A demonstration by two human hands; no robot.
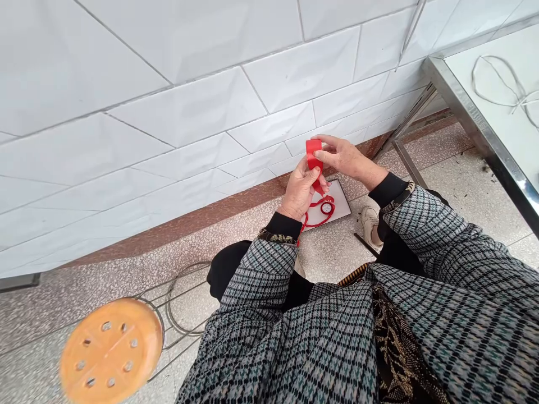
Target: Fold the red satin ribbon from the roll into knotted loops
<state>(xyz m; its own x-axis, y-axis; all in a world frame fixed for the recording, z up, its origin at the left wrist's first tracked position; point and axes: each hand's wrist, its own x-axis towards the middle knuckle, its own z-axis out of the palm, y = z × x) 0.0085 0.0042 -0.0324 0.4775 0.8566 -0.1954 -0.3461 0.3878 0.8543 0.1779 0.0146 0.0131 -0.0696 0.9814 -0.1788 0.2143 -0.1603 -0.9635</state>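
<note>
A person in a checked jacket (328, 325) before us holds red ribbon (313, 147) above a white panel (342, 202) on the floor, left grip (298, 191) closed on its lower part, right grip (344, 156) pinching its top, while a red loop (316, 225) and small disc (326, 208) lie on the panel, an orange stool (110, 356) to its left.

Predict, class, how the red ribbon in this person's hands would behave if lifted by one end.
The red ribbon would probably hang floppy, since it bends where the left hand and right hand pinch it. It is likely light for its size, being a thin strip. Its smooth-looking surface suggests it may slip fairly easily.
</note>
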